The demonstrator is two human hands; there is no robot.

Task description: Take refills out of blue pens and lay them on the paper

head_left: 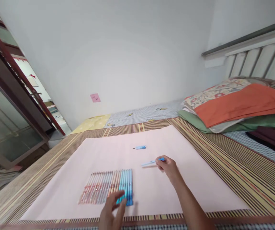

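A row of several pens (108, 187) lies side by side on a pale pink sheet (190, 166), the pink and beige ones at left, the blue ones at right. My left hand (112, 212) is open, its fingertips resting on the near ends of the blue pens. My right hand (168, 167) reaches out over the sheet and pinches one end of a light blue pen (149, 163) that lies on the sheet. Another short blue pen (140, 147) lies alone farther back.
The pink sheet covers a striped woven mat (242, 172) on a bed. Folded orange and green bedding (238, 105) is piled at the right by a slatted headboard. A white wall with a pink note (95, 97) stands behind; a glass door frame (10, 95) is at left.
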